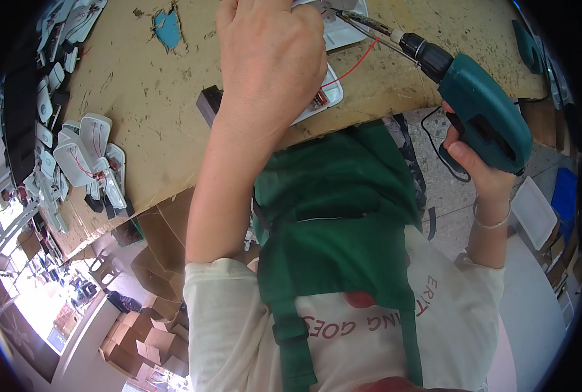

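Note:
At the right, my right hand (468, 149) is wrapped around the handle of a teal soldering gun (484, 108). The gun's thin metal tip points left, over a white plastic housing (346, 29) at the top of the view. My left hand (274, 55) lies over the cardboard-topped bench with its fingers bent, partly cut off by the top edge. Whatever it pinches is hidden. Beneath that hand shows a second white housing part (332, 91) with a small circuit board (320, 99). A red wire (356, 65) runs from the board up toward the tip. A dark block (209, 104) sits beside my left wrist.
Several white housings with red wires (92, 160) stand on the bench at the left, with more white parts (49, 98) along its far left edge. A hole (167, 29) in the cardboard shows blue. A black cord (428, 124) hangs by the gun. Cardboard boxes (134, 340) sit lower left.

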Motion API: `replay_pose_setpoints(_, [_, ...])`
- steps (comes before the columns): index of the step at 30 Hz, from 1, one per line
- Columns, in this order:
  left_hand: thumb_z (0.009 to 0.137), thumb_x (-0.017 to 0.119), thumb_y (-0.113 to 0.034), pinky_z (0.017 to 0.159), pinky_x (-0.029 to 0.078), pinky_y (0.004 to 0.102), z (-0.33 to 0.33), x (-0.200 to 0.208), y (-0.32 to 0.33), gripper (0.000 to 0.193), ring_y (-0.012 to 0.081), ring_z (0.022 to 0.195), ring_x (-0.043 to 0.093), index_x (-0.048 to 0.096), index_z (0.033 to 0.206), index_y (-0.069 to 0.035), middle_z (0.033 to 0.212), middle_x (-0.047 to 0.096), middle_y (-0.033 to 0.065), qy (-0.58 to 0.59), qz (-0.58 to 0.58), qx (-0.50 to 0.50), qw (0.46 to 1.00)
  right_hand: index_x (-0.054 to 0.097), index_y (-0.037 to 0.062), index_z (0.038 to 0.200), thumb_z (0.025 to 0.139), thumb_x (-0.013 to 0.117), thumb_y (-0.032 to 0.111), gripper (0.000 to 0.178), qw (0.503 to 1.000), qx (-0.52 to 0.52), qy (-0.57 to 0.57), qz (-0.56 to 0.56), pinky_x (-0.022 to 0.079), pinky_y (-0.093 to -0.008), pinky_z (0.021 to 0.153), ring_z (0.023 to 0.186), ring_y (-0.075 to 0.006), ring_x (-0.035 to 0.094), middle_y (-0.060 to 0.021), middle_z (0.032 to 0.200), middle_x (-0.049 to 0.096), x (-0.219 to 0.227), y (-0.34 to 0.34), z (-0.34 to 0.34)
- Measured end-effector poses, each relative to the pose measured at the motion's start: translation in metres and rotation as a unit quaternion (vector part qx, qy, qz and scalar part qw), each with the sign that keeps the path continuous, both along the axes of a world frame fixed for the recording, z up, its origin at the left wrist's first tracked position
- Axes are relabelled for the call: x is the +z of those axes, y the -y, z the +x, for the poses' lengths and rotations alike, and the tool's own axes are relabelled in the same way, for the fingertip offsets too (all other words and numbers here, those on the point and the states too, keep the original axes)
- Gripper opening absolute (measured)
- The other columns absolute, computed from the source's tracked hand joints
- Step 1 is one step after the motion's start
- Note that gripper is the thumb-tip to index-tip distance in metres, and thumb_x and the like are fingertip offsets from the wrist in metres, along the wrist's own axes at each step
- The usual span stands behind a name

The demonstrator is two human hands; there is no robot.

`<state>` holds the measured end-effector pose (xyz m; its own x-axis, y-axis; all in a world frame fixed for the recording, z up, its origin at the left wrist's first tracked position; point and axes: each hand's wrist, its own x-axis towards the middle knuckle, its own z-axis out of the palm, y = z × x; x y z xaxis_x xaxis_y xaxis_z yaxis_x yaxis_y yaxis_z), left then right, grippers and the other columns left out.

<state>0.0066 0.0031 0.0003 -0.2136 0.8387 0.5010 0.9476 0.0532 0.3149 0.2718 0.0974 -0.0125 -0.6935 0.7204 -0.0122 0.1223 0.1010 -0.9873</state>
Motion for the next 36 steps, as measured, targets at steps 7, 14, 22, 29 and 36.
replay_pose_setpoints(7, [0.075, 0.054, 0.0, 0.082, 0.04, 0.0425, -0.0006, 0.0009, -0.0007, 0.004, 0.0336, 0.086, 0.055, 0.057, 0.072, 0.002, 0.095, 0.057, 0.0152, -0.042, 0.0, -0.009, 0.999, 0.068, -0.0017, 0.101, 0.071, 0.082, 0.001, 0.033, 1.0, 0.006, 0.012, 0.016, 0.054, -0.0246, 0.069, 0.076, -0.0122, 0.064, -0.0058, 0.086, 0.069, 0.0011, -0.0041, -0.0011])
replay_pose_setpoints(14, [0.075, 0.055, 0.0, 0.082, 0.04, 0.0426, 0.0031, 0.0029, -0.0017, 0.005, 0.0331, 0.086, 0.054, 0.056, 0.07, 0.002, 0.093, 0.057, 0.0139, -0.025, -0.009, 0.01, 1.0, 0.068, -0.0006, 0.101, 0.071, 0.083, 0.001, 0.034, 0.999, -0.009, 0.036, 0.032, 0.054, -0.0247, 0.07, 0.077, -0.0121, 0.064, -0.0056, 0.086, 0.07, 0.0018, -0.0052, -0.0014])
replay_pose_setpoints(22, [0.074, 0.055, 0.001, 0.079, 0.041, 0.0415, 0.0044, 0.0017, -0.0022, 0.004, 0.0333, 0.086, 0.054, 0.056, 0.07, 0.002, 0.092, 0.056, 0.0139, -0.006, 0.002, 0.018, 1.0, 0.068, -0.001, 0.103, 0.071, 0.083, 0.002, 0.036, 0.998, 0.018, 0.035, 0.05, 0.054, -0.0241, 0.07, 0.076, -0.0108, 0.063, -0.0061, 0.089, 0.07, 0.0057, -0.0067, -0.0053])
replay_pose_setpoints(29, [0.075, 0.054, 0.002, 0.076, 0.042, 0.0424, 0.0025, 0.0005, -0.003, 0.005, 0.0338, 0.085, 0.055, 0.056, 0.07, 0.003, 0.093, 0.057, 0.0144, -0.066, -0.002, 0.008, 0.998, 0.068, -0.0008, 0.105, 0.071, 0.083, 0.004, 0.037, 0.999, -0.007, 0.033, 0.032, 0.054, -0.0246, 0.074, 0.08, -0.0117, 0.065, -0.0083, 0.095, 0.072, 0.0056, -0.0045, -0.0053])
replay_pose_setpoints(36, [0.076, 0.053, 0.003, 0.073, 0.043, 0.0422, 0.0065, 0.0058, -0.0032, 0.005, 0.0347, 0.083, 0.055, 0.055, 0.071, 0.004, 0.092, 0.056, 0.0152, 0.018, 0.009, 0.012, 1.0, 0.07, 0.0, 0.102, 0.069, 0.085, 0.005, 0.036, 0.997, -0.002, 0.063, 0.046, 0.055, -0.0247, 0.074, 0.079, -0.0111, 0.066, -0.0072, 0.092, 0.072, 0.0065, -0.0063, -0.0032])
